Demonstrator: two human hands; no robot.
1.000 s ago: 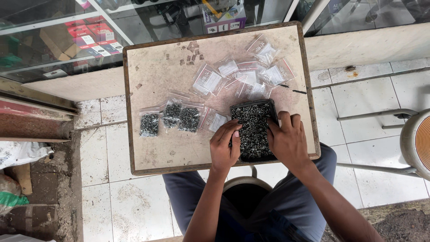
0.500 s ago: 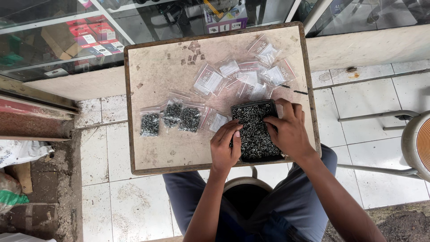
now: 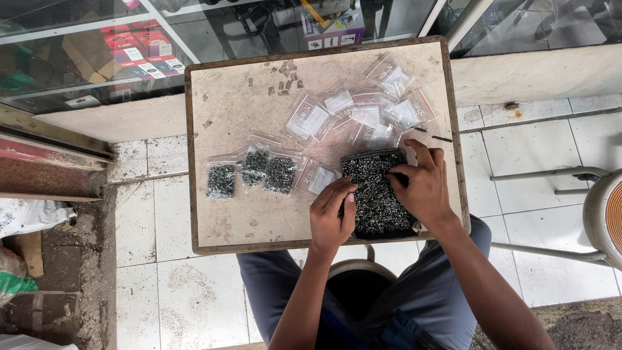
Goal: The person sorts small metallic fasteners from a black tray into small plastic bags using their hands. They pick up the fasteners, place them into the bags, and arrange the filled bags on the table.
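Fingers of left hand (image 3: 332,217) and right hand (image 3: 424,188) curled, pinching small screws in black tray (image 3: 379,194); filled bags (image 3: 253,172) laid left, flat bags (image 3: 363,113) behind.

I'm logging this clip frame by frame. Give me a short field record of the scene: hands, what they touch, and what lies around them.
left hand: fingertips in the tray of screws, at its left edge
right hand: resting on the tray's right side, fingers bent over the screws
tray of screws: dark, shallow, full of small screws
filled bags: three, left of the tray
empty bags: clear, scattered behind the tray
table: worn, wood-framed
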